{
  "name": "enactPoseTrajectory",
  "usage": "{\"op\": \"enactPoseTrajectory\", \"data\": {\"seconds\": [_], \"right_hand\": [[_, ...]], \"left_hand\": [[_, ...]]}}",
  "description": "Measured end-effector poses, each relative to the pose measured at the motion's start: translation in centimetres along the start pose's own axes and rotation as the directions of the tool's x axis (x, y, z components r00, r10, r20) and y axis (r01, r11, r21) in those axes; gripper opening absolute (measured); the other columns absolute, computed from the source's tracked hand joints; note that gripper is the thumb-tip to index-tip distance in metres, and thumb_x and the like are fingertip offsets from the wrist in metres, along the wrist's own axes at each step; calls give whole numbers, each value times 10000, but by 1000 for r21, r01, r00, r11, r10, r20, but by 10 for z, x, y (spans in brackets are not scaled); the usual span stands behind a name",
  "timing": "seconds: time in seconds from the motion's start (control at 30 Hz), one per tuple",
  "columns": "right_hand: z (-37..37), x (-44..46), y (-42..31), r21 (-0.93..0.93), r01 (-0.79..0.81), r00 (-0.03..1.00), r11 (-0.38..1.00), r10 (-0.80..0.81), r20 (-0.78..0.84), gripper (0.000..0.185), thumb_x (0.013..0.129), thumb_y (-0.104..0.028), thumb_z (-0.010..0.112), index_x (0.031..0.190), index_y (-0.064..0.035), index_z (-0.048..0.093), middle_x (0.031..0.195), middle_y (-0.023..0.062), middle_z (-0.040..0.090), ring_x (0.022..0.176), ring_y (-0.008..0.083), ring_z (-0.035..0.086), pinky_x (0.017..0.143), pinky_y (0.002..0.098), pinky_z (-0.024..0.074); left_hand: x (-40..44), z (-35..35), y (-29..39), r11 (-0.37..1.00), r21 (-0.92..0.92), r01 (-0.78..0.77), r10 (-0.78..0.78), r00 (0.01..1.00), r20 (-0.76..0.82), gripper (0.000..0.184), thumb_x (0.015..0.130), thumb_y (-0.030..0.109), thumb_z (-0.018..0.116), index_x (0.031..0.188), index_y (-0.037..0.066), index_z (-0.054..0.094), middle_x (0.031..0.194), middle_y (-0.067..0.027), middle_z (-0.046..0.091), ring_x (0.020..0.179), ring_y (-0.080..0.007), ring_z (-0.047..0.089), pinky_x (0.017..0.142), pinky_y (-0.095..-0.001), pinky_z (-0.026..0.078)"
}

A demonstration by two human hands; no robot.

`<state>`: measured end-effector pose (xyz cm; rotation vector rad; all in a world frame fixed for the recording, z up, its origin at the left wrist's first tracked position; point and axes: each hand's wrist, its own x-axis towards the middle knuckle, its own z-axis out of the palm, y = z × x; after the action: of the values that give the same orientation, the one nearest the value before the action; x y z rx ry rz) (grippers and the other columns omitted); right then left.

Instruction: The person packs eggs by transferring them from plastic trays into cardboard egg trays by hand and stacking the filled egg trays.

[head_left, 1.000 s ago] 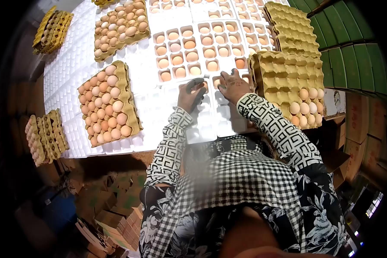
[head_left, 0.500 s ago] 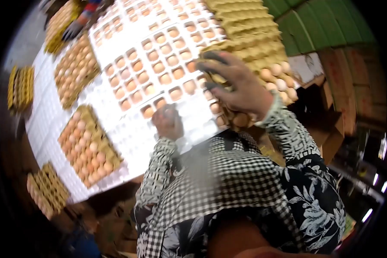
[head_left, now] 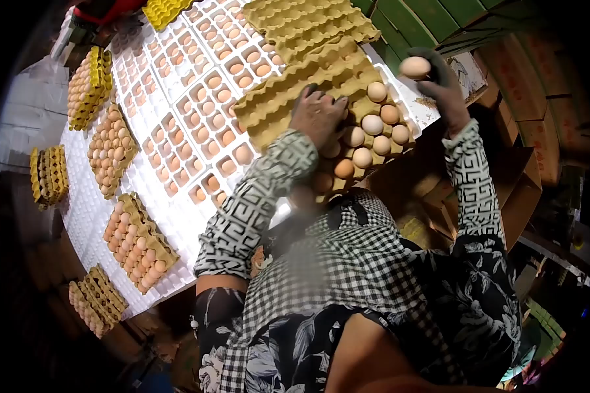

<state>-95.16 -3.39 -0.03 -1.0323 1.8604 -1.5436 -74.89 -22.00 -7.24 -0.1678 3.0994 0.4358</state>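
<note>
My right hand [head_left: 446, 92], in a dark-fingered glove, is raised at the upper right and closed around a brown egg [head_left: 415, 67]. Over the yellow pulp egg tray [head_left: 269, 108] is my left hand [head_left: 318, 118], its fingers bent down onto the tray; whatever lies under them is hidden. Beside it, several brown and pale eggs [head_left: 372, 124] sit in the tray's near right part. To the left, white trays [head_left: 206, 147] hold brown eggs in square cells.
Loaded pulp trays of eggs [head_left: 137, 245] stand along the table's left side, with stacked trays [head_left: 49, 175] beyond. Another person's red sleeve [head_left: 115, 10] shows at the upper left. Green boxes [head_left: 426, 26] and an open carton [head_left: 505, 183] are on the right.
My right hand has moved from the tray up to the right and now holds an egg. My left hand has shifted from the white tray onto the yellow tray. The view has turned.
</note>
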Motion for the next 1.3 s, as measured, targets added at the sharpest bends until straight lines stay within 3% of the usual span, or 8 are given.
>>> {"op": "enactPoseTrajectory", "data": {"seconds": [0.2,0.33,0.43,0.57,0.77,0.9,1.13,1.3], "right_hand": [[37,18,23,-936,15,974,351,205,93,626,835,-462,690,1283,-58,524,1094,151,661,942,251,659,789,353,539],[20,23,47,-794,51,976,606,139,168,537,854,-391,693,1267,-67,579,1057,100,686,881,210,666,758,351,554],[-26,7,20,79,-300,943,951,283,175,380,868,-220,644,1224,-88,647,1024,62,671,875,131,653,727,275,581],[-16,12,22,-261,64,862,963,78,501,351,851,-256,680,1192,-171,683,1205,101,584,920,170,664,819,305,572],[47,4,16,-672,736,650,85,188,736,172,752,-159,643,880,-77,723,1275,164,526,943,277,621,731,357,545],[41,10,20,-595,762,604,257,48,795,191,723,-202,705,875,-86,693,1289,122,519,1011,248,612,727,367,565],[15,-49,-51,21,-227,941,974,214,263,614,806,-358,636,1203,109,597,1204,179,608,992,230,658,853,309,510],[128,-83,-62,-148,216,795,965,-86,600,580,698,-368,743,1148,-11,661,1242,174,562,999,240,650,815,342,537]], "left_hand": [[-24,-52,3,-42,-999,-2,-564,825,22,338,822,152,641,1110,-20,597,972,-73,631,917,-205,622,856,-311,499],[-6,-51,29,913,-309,267,-237,962,133,384,775,395,756,969,74,675,933,-143,573,818,-259,621,732,-371,522],[3,-12,49,983,65,173,-184,948,261,408,754,469,765,959,125,683,956,-137,605,926,-312,670,760,-413,552],[7,-37,39,923,-232,307,-191,889,417,432,818,421,691,1087,84,667,1054,-108,630,886,-243,673,709,-359,545],[-81,-47,-8,-326,-945,42,-324,933,153,520,810,143,625,1314,46,540,1196,-104,603,844,-125,579,763,-266,498],[-63,-42,-1,908,-380,175,-191,982,-4,533,809,369,751,1220,55,624,1095,-145,658,906,-248,671,759,-369,565],[-74,-35,44,918,-3,396,-392,911,128,444,804,401,676,1124,92,678,1240,-203,532,878,-266,671,686,-414,554],[-222,3,-12,576,-575,582,-798,553,-240,544,679,253,839,1142,33,657,1242,-177,559,790,-223,689,768,-313,578]]}}
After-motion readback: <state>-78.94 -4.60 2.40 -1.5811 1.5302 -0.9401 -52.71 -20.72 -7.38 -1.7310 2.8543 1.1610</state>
